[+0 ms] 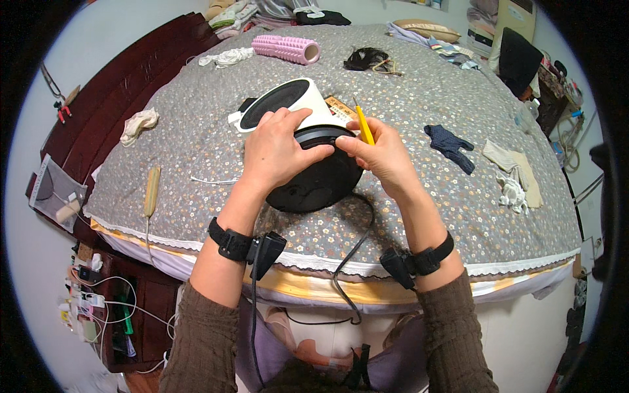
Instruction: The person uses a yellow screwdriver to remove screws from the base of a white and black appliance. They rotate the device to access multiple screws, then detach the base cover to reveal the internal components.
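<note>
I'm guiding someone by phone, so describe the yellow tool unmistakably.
Find the grey floral bed, then the right hand at the black-and-white device. Slanting up from that hand is the yellow tool, slim and narrow-tipped, its bright colour unlike the device.

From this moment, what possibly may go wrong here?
The slim-tipped yellow tool in the right hand might slip and scratch the black-and-white device or the left hand close by. The black cable runs over the edge of the bed, so it might get caught and pulled.
</note>
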### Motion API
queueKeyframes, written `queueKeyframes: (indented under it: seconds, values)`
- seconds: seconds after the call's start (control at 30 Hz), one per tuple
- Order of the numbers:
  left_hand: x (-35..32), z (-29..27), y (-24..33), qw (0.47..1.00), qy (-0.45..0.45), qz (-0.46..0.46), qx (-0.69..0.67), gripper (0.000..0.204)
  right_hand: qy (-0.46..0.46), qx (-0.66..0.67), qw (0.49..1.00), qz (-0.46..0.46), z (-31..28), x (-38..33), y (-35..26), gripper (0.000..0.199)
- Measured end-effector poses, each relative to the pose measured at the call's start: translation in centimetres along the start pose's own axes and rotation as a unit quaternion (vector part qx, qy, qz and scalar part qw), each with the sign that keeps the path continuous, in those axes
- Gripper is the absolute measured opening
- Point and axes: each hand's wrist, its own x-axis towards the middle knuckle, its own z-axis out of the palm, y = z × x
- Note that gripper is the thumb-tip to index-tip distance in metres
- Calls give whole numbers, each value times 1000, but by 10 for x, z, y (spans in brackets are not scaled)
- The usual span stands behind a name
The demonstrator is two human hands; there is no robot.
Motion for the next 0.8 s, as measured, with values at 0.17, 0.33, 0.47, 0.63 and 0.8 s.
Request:
queueKeyframes:
  seconds: [0.17,0.33,0.47,0.63,0.8]
  values:
    - [0,-2,1,1000,-5,1,-5,70,-32,-21,999,5,-23,-20,-29,34]
    - [0,1,0,1000,7,12,-1,69,44,-177,969,-165,-55,-105,-108,36]
    - [0,3,0,1000,-2,6,-8,69,169,-358,895,-208,-59,-168,-158,40]
    - [0,1,1,1000,-1,-2,-10,70,56,-246,956,-152,-25,-155,-123,27]
    - [0,1,0,1000,2,0,-18,69,128,-235,954,-135,7,-98,-31,18]
